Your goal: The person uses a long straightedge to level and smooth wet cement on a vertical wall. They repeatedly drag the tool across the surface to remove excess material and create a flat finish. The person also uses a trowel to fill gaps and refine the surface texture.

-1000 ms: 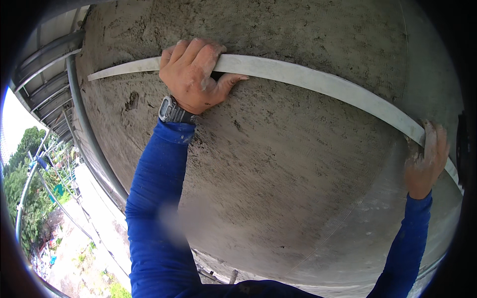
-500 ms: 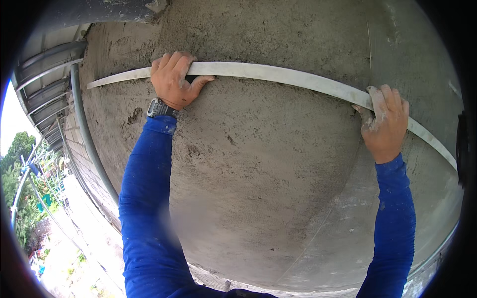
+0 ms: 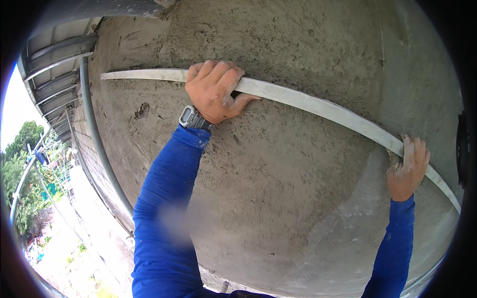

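A long, pale metal straightedge (image 3: 318, 107) lies against a wall of rough grey wet plaster (image 3: 278, 164), slanting down to the right. My left hand (image 3: 214, 92), with a watch at the wrist, grips it left of its middle, fingers over the upper edge and thumb along the lower side. Toward its right end my right hand (image 3: 408, 168) is closed round the bar, with plaster smeared on the fingers. Darker, rougher plaster shows above the bar; a smoother, lighter patch (image 3: 343, 228) lies at the lower right.
At the left a metal pole (image 3: 92, 114) runs beside the wall's edge, below a roof with metal ribs (image 3: 59, 74). Scaffold tubes (image 3: 22, 186) and trees (image 3: 22, 141) stand beyond. A dark beam (image 3: 99, 11) crosses the upper left.
The straightedge has shifted right and its right end has dropped, so it slants more. My left hand has moved right along with it; my right hand has moved down and right.
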The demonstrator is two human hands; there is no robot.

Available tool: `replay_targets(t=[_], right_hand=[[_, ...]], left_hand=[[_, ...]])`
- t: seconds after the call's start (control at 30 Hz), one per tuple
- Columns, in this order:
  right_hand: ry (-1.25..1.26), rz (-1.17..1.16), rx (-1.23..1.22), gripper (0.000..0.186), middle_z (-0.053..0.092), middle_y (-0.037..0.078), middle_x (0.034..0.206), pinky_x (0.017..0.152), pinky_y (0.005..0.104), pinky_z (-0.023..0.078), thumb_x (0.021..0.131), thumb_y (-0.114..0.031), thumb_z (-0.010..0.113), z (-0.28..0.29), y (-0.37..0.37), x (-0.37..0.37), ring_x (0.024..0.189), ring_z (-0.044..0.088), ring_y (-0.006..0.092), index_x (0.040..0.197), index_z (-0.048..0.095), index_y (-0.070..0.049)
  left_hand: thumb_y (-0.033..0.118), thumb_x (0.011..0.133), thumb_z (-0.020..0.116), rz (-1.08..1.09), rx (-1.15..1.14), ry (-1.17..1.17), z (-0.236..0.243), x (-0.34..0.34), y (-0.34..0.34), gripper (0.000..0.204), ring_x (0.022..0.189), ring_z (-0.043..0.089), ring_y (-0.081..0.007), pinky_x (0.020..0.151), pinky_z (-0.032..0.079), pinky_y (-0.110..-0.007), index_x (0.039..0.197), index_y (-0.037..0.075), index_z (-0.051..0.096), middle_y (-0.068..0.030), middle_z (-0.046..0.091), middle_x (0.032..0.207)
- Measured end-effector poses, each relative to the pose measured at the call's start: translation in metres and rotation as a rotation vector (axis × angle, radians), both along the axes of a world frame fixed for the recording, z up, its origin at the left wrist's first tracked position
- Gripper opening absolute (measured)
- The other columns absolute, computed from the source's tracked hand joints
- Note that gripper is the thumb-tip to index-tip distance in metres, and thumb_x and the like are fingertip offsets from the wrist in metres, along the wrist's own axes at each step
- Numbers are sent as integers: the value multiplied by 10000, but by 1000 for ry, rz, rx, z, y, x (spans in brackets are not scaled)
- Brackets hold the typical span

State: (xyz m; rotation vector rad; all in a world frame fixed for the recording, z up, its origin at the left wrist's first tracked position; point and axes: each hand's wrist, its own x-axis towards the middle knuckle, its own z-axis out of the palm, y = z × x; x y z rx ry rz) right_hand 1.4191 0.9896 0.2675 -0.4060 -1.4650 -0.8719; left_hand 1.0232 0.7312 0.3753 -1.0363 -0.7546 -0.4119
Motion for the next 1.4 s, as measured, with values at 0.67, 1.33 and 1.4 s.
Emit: replay_targets(t=[0.67, 1.33, 1.4], right_hand=[[-17, 77, 36, 413, 623, 67, 1095, 817, 416, 419, 780, -176, 845, 114, -86, -113, 1020, 579, 280, 1145, 685, -69], [101, 37, -29, 447, 651, 149, 1154, 866, 457, 450, 753, 5, 724, 7, -9, -19, 1016, 586, 379, 1197, 671, -4], [123, 51, 13, 442, 640, 152, 1139, 844, 446, 449, 749, 25, 724, 19, -16, -34, 996, 578, 376, 1186, 673, -15]], left_hand=[[715, 827, 744, 210, -101, -196, 101, -99, -95, 684, 942, 616, -309, 832, 454, -451, 1025, 63, 697, -108, 671, 999], [639, 757, 820, -11, -90, -40, 37, 6, -7, 551, 859, 647, -262, 759, 458, -406, 946, 133, 712, -13, 713, 969], [657, 762, 809, 21, -50, 0, 54, -8, -18, 565, 857, 648, -262, 754, 456, -404, 943, 131, 714, -16, 716, 970]])
